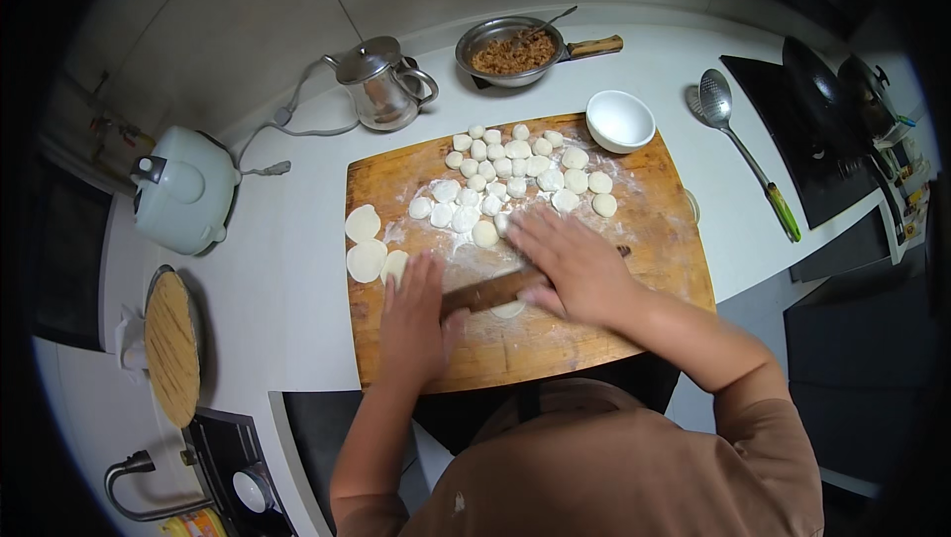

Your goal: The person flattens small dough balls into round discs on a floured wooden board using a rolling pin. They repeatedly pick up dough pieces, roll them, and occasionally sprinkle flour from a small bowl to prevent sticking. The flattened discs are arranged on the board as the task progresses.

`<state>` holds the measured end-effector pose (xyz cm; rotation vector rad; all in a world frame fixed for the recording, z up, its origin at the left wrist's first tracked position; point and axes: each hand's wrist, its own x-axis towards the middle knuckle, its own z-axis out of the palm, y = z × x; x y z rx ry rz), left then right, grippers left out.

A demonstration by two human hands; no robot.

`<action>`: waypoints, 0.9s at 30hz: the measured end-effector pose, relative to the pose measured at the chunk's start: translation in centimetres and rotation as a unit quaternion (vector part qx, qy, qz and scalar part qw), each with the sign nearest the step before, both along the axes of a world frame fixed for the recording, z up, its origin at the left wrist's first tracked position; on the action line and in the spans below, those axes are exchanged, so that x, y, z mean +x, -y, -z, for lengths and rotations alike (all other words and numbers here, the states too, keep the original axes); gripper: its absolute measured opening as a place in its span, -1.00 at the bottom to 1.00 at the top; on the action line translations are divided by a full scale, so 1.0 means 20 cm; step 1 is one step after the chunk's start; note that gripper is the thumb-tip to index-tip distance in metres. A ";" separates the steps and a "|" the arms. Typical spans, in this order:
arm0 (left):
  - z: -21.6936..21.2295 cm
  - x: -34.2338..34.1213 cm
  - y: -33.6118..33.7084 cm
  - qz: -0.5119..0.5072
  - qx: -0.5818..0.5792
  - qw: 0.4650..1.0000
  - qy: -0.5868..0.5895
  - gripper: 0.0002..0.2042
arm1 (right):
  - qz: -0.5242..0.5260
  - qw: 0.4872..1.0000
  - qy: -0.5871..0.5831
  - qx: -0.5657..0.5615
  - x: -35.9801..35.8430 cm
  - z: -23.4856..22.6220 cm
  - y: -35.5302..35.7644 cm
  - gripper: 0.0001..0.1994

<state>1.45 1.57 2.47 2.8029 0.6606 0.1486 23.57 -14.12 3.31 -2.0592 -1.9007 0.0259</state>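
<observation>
A brown wooden rolling pin lies slantwise across the floured wooden board. My left hand rests on its left part, fingers stretched out past the pin. On its right part lies my right hand, its fingers also extended and slightly blurred. A piece of dough shows partly at the pin's near side; the rest is hidden. Beyond my hands, several small floured dough pieces are scattered, some round balls and some pressed flat. Thin round wrappers lie at the board's left edge, one partly behind my left fingers.
A white bowl stands on the board's far right corner. Behind are a pan of brown filling with a spoon and a metal kettle. A slotted spoon lies right. At left are a pale green cooker and a round tray.
</observation>
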 end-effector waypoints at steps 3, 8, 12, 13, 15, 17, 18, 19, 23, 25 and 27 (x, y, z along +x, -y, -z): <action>-0.03 0.06 -0.06 -0.018 0.017 1.000 0.016 -0.34 | 0.020 0.999 0.017 0.030 0.09 0.04 -0.11 -0.21; -0.15 0.02 0.03 0.035 -0.077 0.995 -0.056 -0.43 | 0.002 0.999 -0.037 0.002 0.00 0.03 0.12 -0.16; -0.13 0.09 0.10 0.104 -0.139 0.985 -0.023 -0.48 | -0.026 0.998 -0.064 0.005 -0.10 0.06 0.32 -0.22; -0.11 0.12 0.11 0.119 -0.144 0.982 -0.009 -0.49 | -0.032 0.995 -0.079 0.054 -0.11 0.07 0.33 -0.33; -0.07 0.16 0.12 0.142 -0.165 0.976 0.011 -0.49 | -0.036 0.994 -0.077 0.072 -0.12 0.09 0.34 -0.43; -0.07 0.18 0.11 0.156 -0.201 0.967 0.020 -0.49 | -0.035 0.993 -0.072 0.082 -0.11 0.08 0.35 -0.50; -0.09 0.17 0.11 0.159 -0.221 0.962 0.023 -0.49 | -0.035 0.994 -0.068 0.082 -0.11 0.05 0.36 -0.54; -0.09 0.15 0.10 0.154 -0.224 0.962 0.028 -0.47 | -0.033 0.994 -0.065 0.081 -0.10 0.04 0.38 -0.57; -0.11 -0.03 0.18 0.113 -0.159 0.981 0.017 -0.37 | -0.016 0.995 -0.058 0.080 -0.03 -0.01 0.39 -0.56; -0.11 -0.08 0.24 0.099 -0.100 0.990 -0.034 -0.31 | -0.029 0.996 -0.052 0.070 -0.01 -0.01 0.35 -0.54; -0.08 -0.06 0.25 0.077 -0.055 0.993 -0.067 -0.26 | -0.036 0.996 -0.054 0.054 0.01 0.00 0.28 -0.51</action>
